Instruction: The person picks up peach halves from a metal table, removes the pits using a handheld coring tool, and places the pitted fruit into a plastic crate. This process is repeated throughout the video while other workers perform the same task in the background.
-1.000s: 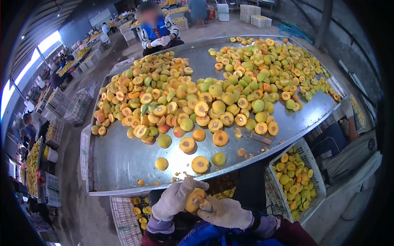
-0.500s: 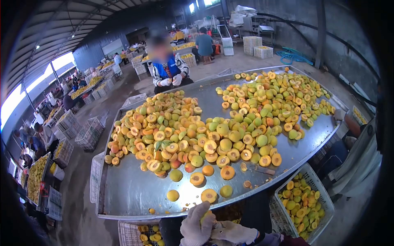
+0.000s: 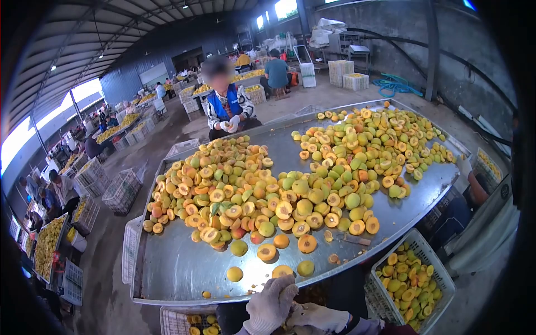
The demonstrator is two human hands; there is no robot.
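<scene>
My left hand [image 3: 270,306], in a pale knitted glove, is closed at the near edge of the metal table. A bit of yellow-green peach showed between its fingers half a second ago; now the glove hides it. Against it, low in the view, lies my right hand [image 3: 319,317], gloved too, with its fingers curled; what they hold is hidden. Just beyond my left fingers sits a cut peach half [image 3: 282,271], partly covered by them. Close by on the metal are a whole-looking peach [image 3: 305,268] and another yellow one [image 3: 234,274].
Halved yellow peaches [image 3: 245,184] are heaped across the metal table [image 3: 167,268]. A wooden-handled tool [image 3: 356,240] lies near its front edge. Crates of peaches stand below, one at right [image 3: 441,268], one at left [image 3: 173,319]. Across the table sits a co-worker [image 3: 228,109] in a blue vest.
The view has shifted slightly. My left hand has turned so its fingers cover the peach that showed before, and they now overlap the cut half on the table.
</scene>
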